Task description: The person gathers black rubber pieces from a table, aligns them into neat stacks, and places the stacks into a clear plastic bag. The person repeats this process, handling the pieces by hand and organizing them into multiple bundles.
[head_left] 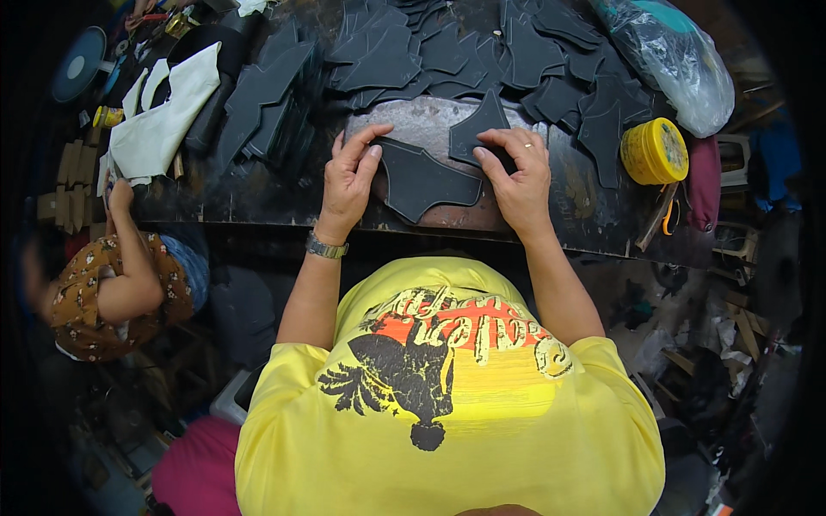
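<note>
Two flat black pieces (pixel 430 182), angular and pale-lined, lie upper centre. The left hand (pixel 346 184) meets the lower piece, the right hand (pixel 523 184) the upper piece (pixel 475 127), fingers (pixel 366 135) slightly parted; any grip, I cannot tell.

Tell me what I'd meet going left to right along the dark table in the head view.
White flat cut sheet, stack of dark-grey flat cut pieces, left hand, single dark-grey irregular flat piece, right hand, round yellow tub.

Pale, dark-edged script lettering (pixel 483 340) runs across the front of the yellow shirt (pixel 447 482).
</note>
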`<action>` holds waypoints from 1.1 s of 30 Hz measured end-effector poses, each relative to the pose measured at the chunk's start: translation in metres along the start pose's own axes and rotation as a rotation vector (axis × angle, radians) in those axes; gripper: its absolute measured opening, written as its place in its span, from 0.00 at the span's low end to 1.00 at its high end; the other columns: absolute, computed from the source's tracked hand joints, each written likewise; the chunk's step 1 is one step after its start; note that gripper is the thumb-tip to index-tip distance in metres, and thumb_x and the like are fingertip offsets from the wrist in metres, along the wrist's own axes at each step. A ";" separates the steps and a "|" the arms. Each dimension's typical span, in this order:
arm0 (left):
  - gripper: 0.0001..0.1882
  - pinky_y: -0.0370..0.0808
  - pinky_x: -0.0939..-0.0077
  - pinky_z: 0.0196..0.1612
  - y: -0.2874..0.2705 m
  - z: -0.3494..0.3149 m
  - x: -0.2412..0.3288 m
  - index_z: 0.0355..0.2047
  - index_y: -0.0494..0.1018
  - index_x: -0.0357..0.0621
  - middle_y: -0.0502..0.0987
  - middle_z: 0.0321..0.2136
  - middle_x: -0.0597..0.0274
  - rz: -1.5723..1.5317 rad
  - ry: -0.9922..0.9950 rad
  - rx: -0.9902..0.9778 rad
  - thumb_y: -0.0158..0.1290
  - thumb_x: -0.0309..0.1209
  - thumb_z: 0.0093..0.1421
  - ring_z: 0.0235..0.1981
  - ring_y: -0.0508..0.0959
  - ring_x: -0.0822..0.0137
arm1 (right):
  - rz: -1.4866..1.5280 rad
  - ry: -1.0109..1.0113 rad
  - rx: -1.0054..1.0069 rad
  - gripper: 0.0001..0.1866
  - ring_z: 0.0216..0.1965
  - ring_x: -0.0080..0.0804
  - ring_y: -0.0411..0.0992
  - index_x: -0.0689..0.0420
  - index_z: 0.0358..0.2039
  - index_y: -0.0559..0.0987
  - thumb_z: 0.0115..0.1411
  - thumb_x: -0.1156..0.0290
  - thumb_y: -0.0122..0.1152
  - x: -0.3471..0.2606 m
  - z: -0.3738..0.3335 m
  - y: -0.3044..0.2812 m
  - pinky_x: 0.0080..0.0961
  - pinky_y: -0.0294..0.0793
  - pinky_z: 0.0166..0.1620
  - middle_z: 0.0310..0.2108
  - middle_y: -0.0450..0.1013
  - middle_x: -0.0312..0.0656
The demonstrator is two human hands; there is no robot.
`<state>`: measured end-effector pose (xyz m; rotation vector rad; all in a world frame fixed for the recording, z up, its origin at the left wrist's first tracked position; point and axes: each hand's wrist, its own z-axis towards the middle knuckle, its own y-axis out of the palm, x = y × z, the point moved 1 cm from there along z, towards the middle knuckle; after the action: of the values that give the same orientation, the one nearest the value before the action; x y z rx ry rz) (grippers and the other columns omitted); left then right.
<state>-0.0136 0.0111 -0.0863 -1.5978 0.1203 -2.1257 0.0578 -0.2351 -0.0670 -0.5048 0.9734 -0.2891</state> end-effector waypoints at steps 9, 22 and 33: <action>0.14 0.60 0.67 0.65 -0.004 0.002 0.003 0.53 0.77 0.40 0.81 0.49 0.62 0.076 0.045 -0.074 0.48 0.26 0.69 0.52 0.74 0.68 | 0.151 0.168 0.061 0.11 0.47 0.34 0.72 0.59 0.44 0.82 0.61 0.71 0.65 0.004 -0.002 0.001 0.28 0.69 0.53 0.40 0.78 0.41; 0.22 0.64 0.73 0.58 -0.005 0.001 0.006 0.55 0.77 0.44 0.76 0.27 0.70 0.091 0.060 -0.095 0.63 0.26 0.59 0.32 0.71 0.74 | -0.280 0.037 -0.061 0.27 0.55 0.43 0.68 0.53 0.49 0.82 0.48 0.62 0.76 -0.007 0.002 0.008 0.37 0.66 0.59 0.52 0.73 0.43; 0.22 0.62 0.72 0.60 -0.005 -0.002 0.010 0.55 0.76 0.43 0.77 0.28 0.69 0.157 0.024 -0.107 0.62 0.25 0.59 0.31 0.73 0.77 | -0.217 0.040 -0.095 0.23 0.55 0.43 0.67 0.54 0.46 0.82 0.50 0.61 0.74 -0.010 0.001 0.003 0.40 0.63 0.58 0.51 0.72 0.42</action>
<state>-0.0188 0.0110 -0.0761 -1.5670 0.3614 -2.0479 0.0531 -0.2278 -0.0610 -0.6958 0.9754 -0.4498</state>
